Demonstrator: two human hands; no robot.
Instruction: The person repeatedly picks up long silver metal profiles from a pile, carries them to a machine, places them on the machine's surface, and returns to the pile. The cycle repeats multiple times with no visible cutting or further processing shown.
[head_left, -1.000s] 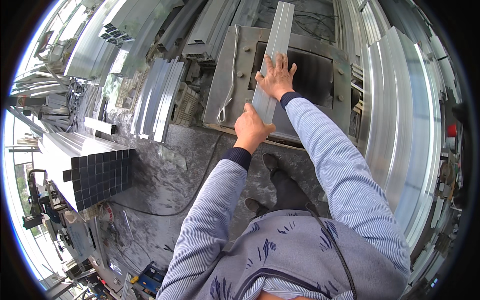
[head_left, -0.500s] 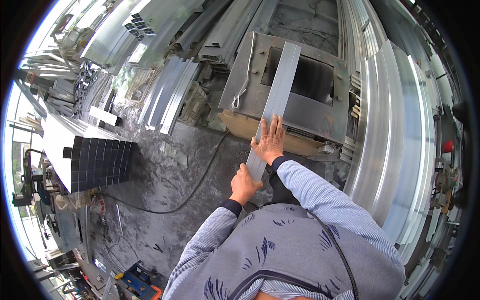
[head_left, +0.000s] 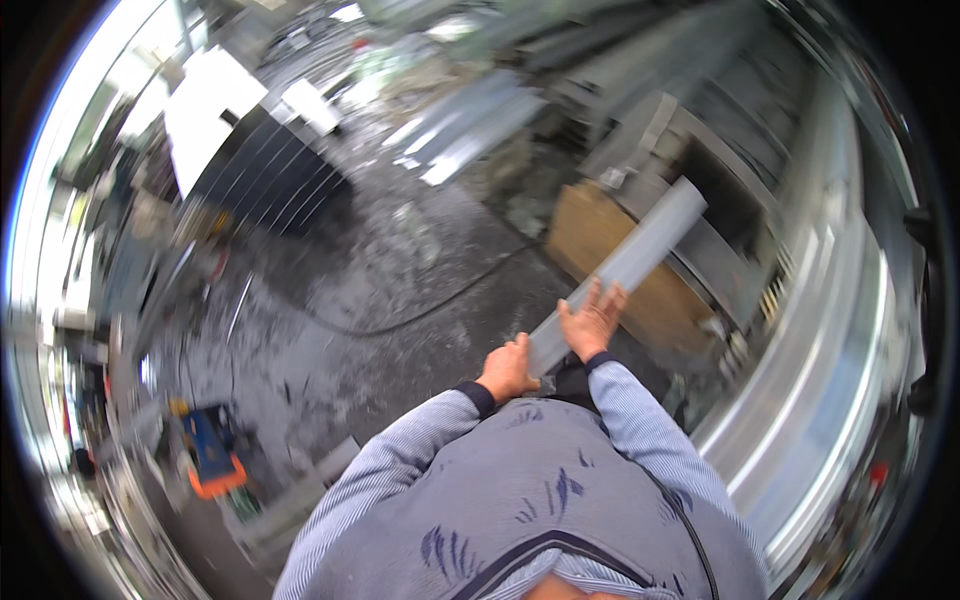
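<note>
1. Aluminium is the material of the long flat silver-grey metal strip (head_left: 622, 272) that runs from the centre of the frame up toward the upper right, where its far end lies over the dark opening of a grey metal machine frame (head_left: 700, 215).
2. At the near end of the strip, just below the centre, the left hand (head_left: 508, 370) has its grip closed around the end edge.
3. A little higher, the right hand (head_left: 592, 322) lies flat on the top face with the fingers spread; its grip is wide and it presses more than it clasps.
4. Under the middle of the strip there is a brown wooden block (head_left: 610, 262), part of the machine base.
5. I judge the strip to be light for its length and stiff, but long enough to swing or sag at the free end. The smooth face may be slippery and the cut edges may be sharp, so holding by the long sides near the end, with the second hand further up, seems safest.
6. At lower left, an orange and blue power tool (head_left: 212, 455) lies on the dusty grey floor (head_left: 330, 290), and a black cable (head_left: 420, 312) crosses it.
</note>
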